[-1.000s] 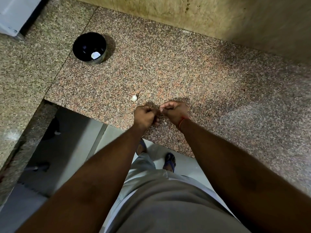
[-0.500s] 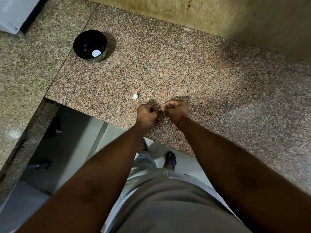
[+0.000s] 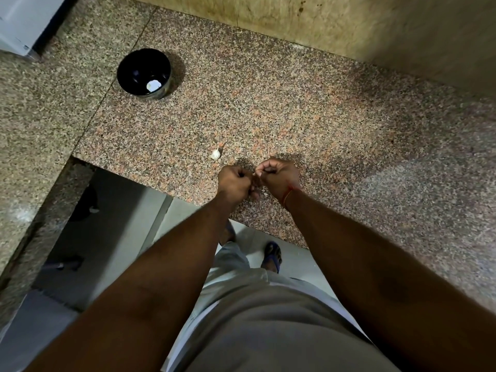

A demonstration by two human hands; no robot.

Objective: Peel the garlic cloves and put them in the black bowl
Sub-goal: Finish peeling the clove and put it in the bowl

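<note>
My left hand (image 3: pixel 234 181) and my right hand (image 3: pixel 279 174) are curled close together over the near edge of the granite counter, fingertips meeting around something small that the fingers almost fully hide, likely a garlic clove. A loose whitish garlic clove (image 3: pixel 215 154) lies on the counter just beyond my left hand. The black bowl (image 3: pixel 134 66) stands at the far left with one pale peeled clove (image 3: pixel 153 85) inside it.
The granite counter (image 3: pixel 335 124) ends just under my hands, with the floor and my feet below. A stained wall (image 3: pixel 322 25) runs along the back. A white appliance corner (image 3: pixel 24 22) sits at the top left.
Both hands keep working together at the same spot with small finger movements. The camera has shifted slightly; the loose clove and the bowl have not moved.
</note>
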